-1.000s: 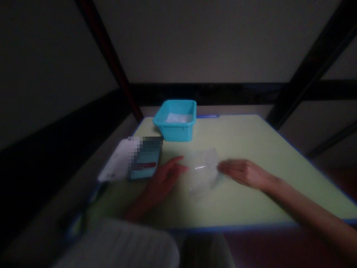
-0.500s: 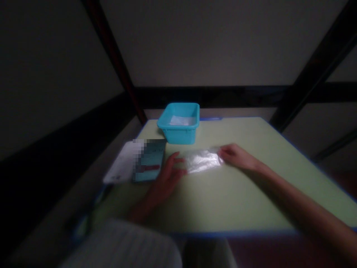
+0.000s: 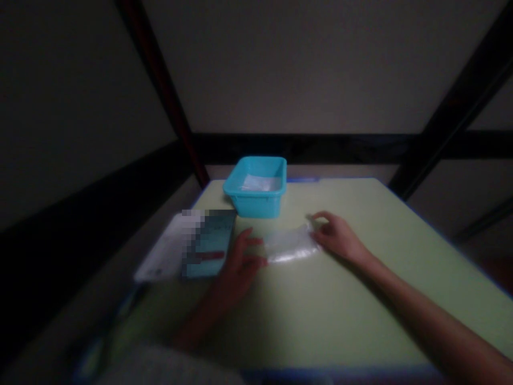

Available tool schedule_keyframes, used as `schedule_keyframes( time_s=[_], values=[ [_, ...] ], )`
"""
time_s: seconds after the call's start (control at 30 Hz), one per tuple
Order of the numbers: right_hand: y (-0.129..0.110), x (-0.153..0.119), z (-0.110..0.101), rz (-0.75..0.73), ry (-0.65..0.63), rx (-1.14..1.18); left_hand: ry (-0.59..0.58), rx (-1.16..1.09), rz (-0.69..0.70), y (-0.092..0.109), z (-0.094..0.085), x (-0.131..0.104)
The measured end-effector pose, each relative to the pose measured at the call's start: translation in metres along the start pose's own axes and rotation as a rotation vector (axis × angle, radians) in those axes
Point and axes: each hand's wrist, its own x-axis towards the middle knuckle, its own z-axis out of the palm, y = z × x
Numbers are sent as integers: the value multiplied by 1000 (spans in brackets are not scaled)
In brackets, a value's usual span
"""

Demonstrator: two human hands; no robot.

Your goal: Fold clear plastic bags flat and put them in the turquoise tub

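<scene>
A clear, shiny plastic bag [image 3: 290, 247] lies crosswise between my two hands, low over the table or on it. My left hand [image 3: 240, 262] is at its left end, fingers and thumb spread apart, their tips touching the bag's edge. My right hand [image 3: 336, 235] grips the right end, thumb against curled fingers, while the index finger reaches forward above that edge. The bag's right corner looks slightly raised. Blur hides the exact fingertip contact.
Behind the bag stands a turquoise plastic basket [image 3: 256, 206] with clear or whitish packaging [image 3: 260, 183] inside. A teal book or booklet [image 3: 214, 240] and white paper [image 3: 168, 248] lie left of my left hand. Blue edging borders the yellow-green table [image 3: 340, 310].
The view has tilted up slightly, so the table things sit lower. My right index finger has lifted away from its pinch at the bag's end. The left hand stays at its end.
</scene>
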Motion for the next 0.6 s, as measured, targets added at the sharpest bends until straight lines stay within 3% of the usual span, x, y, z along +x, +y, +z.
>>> schedule_keyframes(
  time_s=[0.33, 0.6],
  values=[
    [-8, -4, 5, -57, 54, -266, -6, -47, -34, 4, -3, 3],
    [-1, -3, 8, -91, 76, -316, 22, -131, -70, -2, -3, 8]
  ],
)
